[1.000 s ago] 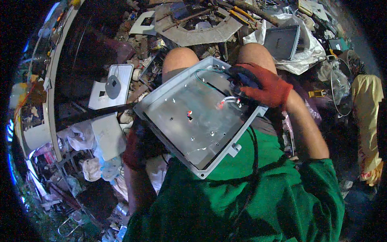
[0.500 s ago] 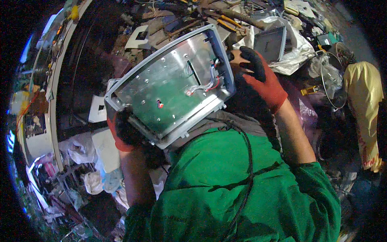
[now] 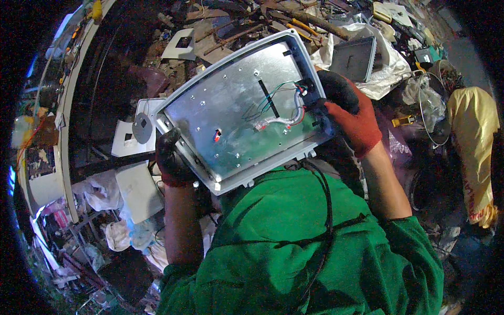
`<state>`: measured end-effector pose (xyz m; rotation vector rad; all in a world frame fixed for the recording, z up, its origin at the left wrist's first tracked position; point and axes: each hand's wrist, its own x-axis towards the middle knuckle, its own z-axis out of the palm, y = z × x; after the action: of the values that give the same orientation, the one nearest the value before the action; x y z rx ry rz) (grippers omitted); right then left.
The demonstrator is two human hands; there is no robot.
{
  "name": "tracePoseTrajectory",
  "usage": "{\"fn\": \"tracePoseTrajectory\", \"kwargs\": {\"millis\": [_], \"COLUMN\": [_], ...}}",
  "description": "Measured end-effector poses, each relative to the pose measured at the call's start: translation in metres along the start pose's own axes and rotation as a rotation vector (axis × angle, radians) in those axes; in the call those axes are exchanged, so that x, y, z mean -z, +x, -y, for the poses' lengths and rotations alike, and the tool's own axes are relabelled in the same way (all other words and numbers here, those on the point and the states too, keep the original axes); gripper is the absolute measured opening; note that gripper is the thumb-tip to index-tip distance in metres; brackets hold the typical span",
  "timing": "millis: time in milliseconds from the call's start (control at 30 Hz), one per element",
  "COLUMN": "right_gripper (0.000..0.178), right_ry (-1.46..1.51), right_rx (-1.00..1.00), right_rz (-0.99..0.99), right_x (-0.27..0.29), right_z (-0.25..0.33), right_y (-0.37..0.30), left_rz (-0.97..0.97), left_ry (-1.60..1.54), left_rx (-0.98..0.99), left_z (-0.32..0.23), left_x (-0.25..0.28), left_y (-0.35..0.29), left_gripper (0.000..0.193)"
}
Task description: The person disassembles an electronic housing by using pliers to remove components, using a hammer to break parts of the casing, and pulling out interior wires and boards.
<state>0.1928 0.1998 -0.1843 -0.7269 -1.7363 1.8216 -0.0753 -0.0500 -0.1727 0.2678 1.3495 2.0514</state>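
Note:
A grey enclosure (image 3: 231, 118) with a shiny metal plate inside is held tilted in front of my green-clothed lap, its open side facing up. White, red and green wires (image 3: 286, 118) lie on the plate toward its right end, beside a dark slot. My left hand (image 3: 174, 160), in a red and black glove, is closed around the enclosure's lower left edge. At the right edge, my right hand (image 3: 350, 113) in a matching glove grips the wall, thumb near the rim; its other fingers are partly hidden behind.
A grey ribbed panel (image 3: 353, 59) rests on a white sack (image 3: 391, 79) at the upper right. Scrap and yellow-handled tools (image 3: 303, 27) cover the far area. White plates (image 3: 139, 191) lie on the left. A yellow sack (image 3: 472, 152) stands far right.
The enclosure has shifted right and levelled somewhat, exposing more of the plate. My right hand, its fingers spread before, has closed on the right edge. My left hand keeps its hold.

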Motion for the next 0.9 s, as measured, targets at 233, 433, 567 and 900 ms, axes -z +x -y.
{"fn": "tracePoseTrajectory", "kwargs": {"millis": [233,433,567,900], "right_gripper": [0.053,0.055,0.057,0.057], "right_ry": [-0.113,-0.4,-0.831,-1.292], "right_rx": [-0.048,0.101,0.324,0.378], "right_rz": [-0.077,-0.127,-0.165,0.23], "right_x": [0.011,0.01,-0.001,-0.039], "right_z": [-0.019,-0.013,0.004,0.018], "right_y": [-0.007,-0.009,-0.014,-0.01], "left_rz": [0.006,0.179,0.2,0.099], "left_ry": [0.144,0.461,1.357,1.724], "left_rx": [0.044,-0.103,-0.678,-0.598], "left_z": [0.02,0.026,0.052,0.058], "left_x": [-0.013,0.016,0.061,0.064], "left_y": [0.009,0.008,0.021,0.047], "left_gripper": [0.039,0.04,0.037,0.038]}}
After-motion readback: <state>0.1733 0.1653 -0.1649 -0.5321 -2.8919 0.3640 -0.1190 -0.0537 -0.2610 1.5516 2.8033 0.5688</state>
